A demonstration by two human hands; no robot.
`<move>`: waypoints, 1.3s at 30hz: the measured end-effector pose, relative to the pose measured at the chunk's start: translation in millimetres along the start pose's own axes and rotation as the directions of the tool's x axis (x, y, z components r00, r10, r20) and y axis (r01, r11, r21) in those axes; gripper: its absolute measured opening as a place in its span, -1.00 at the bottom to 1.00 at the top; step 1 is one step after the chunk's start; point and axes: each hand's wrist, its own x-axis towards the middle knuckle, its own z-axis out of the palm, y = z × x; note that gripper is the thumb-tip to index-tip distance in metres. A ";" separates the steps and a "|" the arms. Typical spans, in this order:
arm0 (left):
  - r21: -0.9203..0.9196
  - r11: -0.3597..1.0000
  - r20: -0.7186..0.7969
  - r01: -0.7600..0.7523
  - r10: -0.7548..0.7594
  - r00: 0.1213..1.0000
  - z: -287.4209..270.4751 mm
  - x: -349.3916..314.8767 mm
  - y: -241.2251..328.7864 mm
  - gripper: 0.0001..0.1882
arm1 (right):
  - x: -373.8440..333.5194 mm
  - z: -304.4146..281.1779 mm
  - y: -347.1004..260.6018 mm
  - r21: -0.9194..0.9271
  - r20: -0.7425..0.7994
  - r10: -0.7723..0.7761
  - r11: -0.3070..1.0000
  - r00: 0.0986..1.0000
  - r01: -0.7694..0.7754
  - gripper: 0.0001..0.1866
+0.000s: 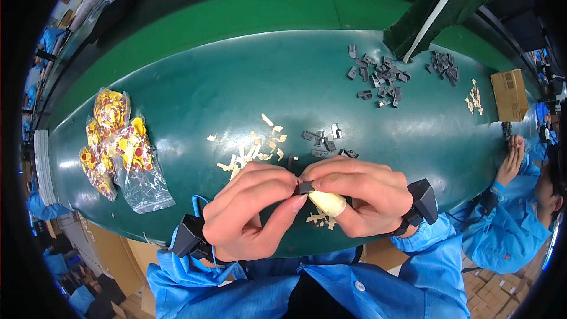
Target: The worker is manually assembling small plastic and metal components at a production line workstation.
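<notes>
Both hands meet over the near edge of the green table, gripping one small black plastic part [305, 188]. My left hand [251, 212] pinches its left end between thumb and fingers. On the other end, my right hand [366, 195] is closed, its thumb wearing a cream finger cot [328, 204]. Fingers hide much of the part. Just beyond the hands lie several loose dark plastic pieces [322, 142], with cream strips [248, 156] scattered to their left. More cream scraps [321, 220] lie below the right hand.
Clear bags of yellow and dark red pieces [127, 142] rest at the left. Far right are heaps of black parts [381, 77], a post [437, 12], a cardboard box [509, 95] and cream strips [474, 99]. A co-worker's hand [511, 159] works at the right edge.
</notes>
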 end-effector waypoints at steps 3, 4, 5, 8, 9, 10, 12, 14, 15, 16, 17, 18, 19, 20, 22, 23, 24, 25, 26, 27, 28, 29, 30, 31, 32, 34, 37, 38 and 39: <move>0.055 0.998 0.033 -0.044 0.042 0.999 -1.5 3.2 3.8 -0.72 | 1.4 -2.1 -2.1 -0.020 0.015 -0.025 0.999 1.000 0.025 -0.82; 0.085 0.995 0.045 -0.057 0.054 0.998 -2.0 4.3 5.3 -0.70 | 0.5 -1.1 -2.6 -0.021 0.013 -0.023 1.000 1.000 0.024 -0.82; 0.084 0.995 0.048 -0.057 0.053 0.997 -2.5 4.4 6.1 -0.70 | -0.8 0.9 -3.6 0.002 -0.024 0.024 1.000 0.999 -0.024 -0.83; 0.161 0.979 0.081 -0.125 0.113 0.990 -3.1 3.6 8.1 -0.69 | 0.9 -0.2 -8.1 0.076 -0.054 0.124 0.990 0.991 -0.120 -0.85; 0.197 0.968 0.085 -0.157 0.143 0.986 -2.8 3.1 8.3 -0.69 | 2.3 -1.2 -9.8 0.124 -0.043 0.175 0.978 0.984 -0.169 -0.86; 0.231 0.955 0.090 -0.188 0.172 0.981 -2.4 2.7 8.1 -0.70 | 2.6 -1.9 -10.3 0.124 -0.045 0.176 0.978 0.983 -0.169 -0.86; 0.248 0.947 0.125 -0.206 0.180 0.976 -4.0 1.2 8.6 -0.71 | 3.0 -3.1 -10.8 0.189 -0.044 0.230 0.957 0.972 -0.218 -0.89; 0.265 0.938 0.159 -0.225 0.188 0.969 -4.2 1.3 9.2 -0.72 | 3.1 -4.3 -11.5 0.208 -0.037 0.244 0.950 0.969 -0.231 -0.89; 0.278 0.929 0.148 -0.246 0.211 0.966 -3.5 1.9 9.8 -0.71 | 3.3 -4.7 -11.8 0.227 -0.027 0.257 0.943 0.966 -0.245 -0.89; 0.288 0.920 0.138 -0.265 0.234 0.962 -2.7 2.0 9.3 -0.69 | 2.6 -4.8 -11.3 0.226 -0.030 0.259 0.943 0.965 -0.246 -0.89; 0.286 0.921 0.139 -0.265 0.234 0.962 -2.6 2.0 8.4 -0.69 | 2.0 -4.9 -10.7 0.229 -0.033 0.263 0.941 0.964 -0.249 -0.89; 0.295 0.913 0.157 -0.283 0.246 0.956 -2.7 2.0 7.5 -0.69 | 1.6 -5.0 -10.3 0.232 -0.035 0.266 0.940 0.963 -0.251 -0.89; 0.304 0.904 0.175 -0.301 0.258 0.950 -3.2 2.0 6.7 -0.69 | 1.5 -5.2 -10.1 0.232 -0.037 0.267 0.940 0.963 -0.252 -0.89; 0.303 0.904 0.176 -0.301 0.258 0.950 -4.0 2.1 6.6 -0.69 | 1.6 -5.9 -10.0 0.222 -0.035 0.268 0.941 0.963 -0.254 -0.89; 0.316 0.902 0.232 -0.295 0.227 0.946 -6.6 3.0 7.8 -0.70 | 2.0 -6.7 -10.2 0.214 -0.032 0.269 0.943 0.963 -0.256 -0.89; 0.318 0.902 0.232 -0.293 0.226 0.946 -7.3 4.0 8.2 -0.70 | 2.5 -7.0 -10.5 0.183 -0.023 0.257 0.951 0.966 -0.249 -0.88; 0.323 0.899 0.260 -0.296 0.217 0.941 -7.8 5.8 7.9 -0.69 | 2.8 -6.7 -10.4 0.152 -0.013 0.246 0.958 0.969 -0.241 -0.88; 0.326 0.897 0.287 -0.300 0.208 0.935 -7.6 7.3 7.6 -0.68 | 2.4 -5.6 -9.9 0.151 -0.012 0.247 0.958 0.969 -0.243 -0.88; 0.325 0.897 0.286 -0.298 0.207 0.936 -7.3 8.0 7.5 -0.68 | 1.5 -3.8 -8.6 0.137 -0.029 0.230 0.965 0.973 -0.224 -0.86; 0.295 0.927 0.276 -0.232 0.149 0.949 -6.9 8.5 7.2 -0.69 | 0.5 -2.7 -7.4 0.123 -0.046 0.213 0.971 0.976 -0.206 -0.85; 0.269 0.949 0.267 -0.163 0.089 0.960 -7.4 9.0 7.9 -0.69 | 1.1 -2.2 -6.4 0.126 -0.042 0.212 0.971 0.976 -0.205 -0.85; 0.272 0.949 0.265 -0.161 0.087 0.960 -9.0 10.0 7.3 -0.69 | 2.2 -2.3 -4.9 0.114 -0.022 0.171 0.979 0.985 -0.168 -0.84; 0.202 0.972 0.263 -0.119 0.064 0.963 -11.5 11.3 5.8 -0.71 | 2.7 -2.1 -4.0 0.104 -0.002 0.130 0.986 0.991 -0.130 -0.83; 0.126 0.989 0.264 -0.077 0.042 0.964 -12.8 12.4 3.5 -0.74 | 2.2 -1.3 -3.0 0.103 -0.001 0.130 0.986 0.991 -0.130 -0.83; 0.125 0.989 0.263 -0.078 0.042 0.964 -13.2 13.4 2.6 -0.74 | 1.6 0.1 -2.3 0.056 -0.015 0.115 0.992 0.993 -0.114 -0.82; 0.011 0.993 0.301 0.121 -0.119 0.946 -13.9 15.3 2.8 -0.78 | 2.3 -1.5 -3.7 0.010 -0.028 0.099 0.995 0.995 -0.098 -0.81; -0.239 0.877 0.293 0.417 -0.344 0.892 -14.3 14.3 0.0 -0.81 | 5.0 -7.0 -8.1 -0.051 0.062 0.222 0.974 0.973 -0.219 -0.81; -0.339 0.775 0.314 0.533 -0.441 0.841 -15.1 13.3 1.1 -0.77 | 4.7 -5.7 -6.8 0.078 0.039 0.311 0.947 0.950 -0.313 -0.81; -0.336 0.776 0.315 0.533 -0.441 0.840 -13.0 11.5 1.0 -0.77 | 3.6 -4.8 -5.3 0.207 0.029 0.399 0.895 0.917 -0.396 -0.80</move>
